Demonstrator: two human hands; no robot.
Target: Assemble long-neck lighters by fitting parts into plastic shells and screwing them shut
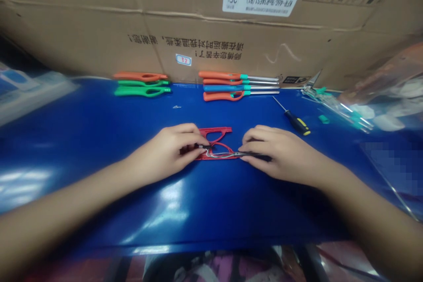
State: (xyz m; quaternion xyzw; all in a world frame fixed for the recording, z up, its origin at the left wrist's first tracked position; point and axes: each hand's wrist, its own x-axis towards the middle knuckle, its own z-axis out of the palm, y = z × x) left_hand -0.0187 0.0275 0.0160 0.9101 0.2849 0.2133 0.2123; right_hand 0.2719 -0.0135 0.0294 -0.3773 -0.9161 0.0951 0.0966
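Two red lighter shell halves (226,130) lie on the blue table, the nearer one (220,157) with a curved trigger-guard loop and thin pale wires (216,155) along it. My left hand (180,146) is closed over the left end of the shells, its thumb and fingertips pinching a small black part (206,146) above the nearer half. My right hand (276,152) is closed around slim dark tweezers (253,154), whose tip meets the wires at the right end of that half. Fingers hide the shells' left ends.
Behind lie orange and green lighter shells (142,91) and several lighters with metal tubes (221,96). A black-yellow screwdriver (297,123) rests to the right, near a teal piece (324,119) and bagged tubes (350,110). A small metal bit (177,107) lies ahead. A large cardboard box (99,31) walls the back.
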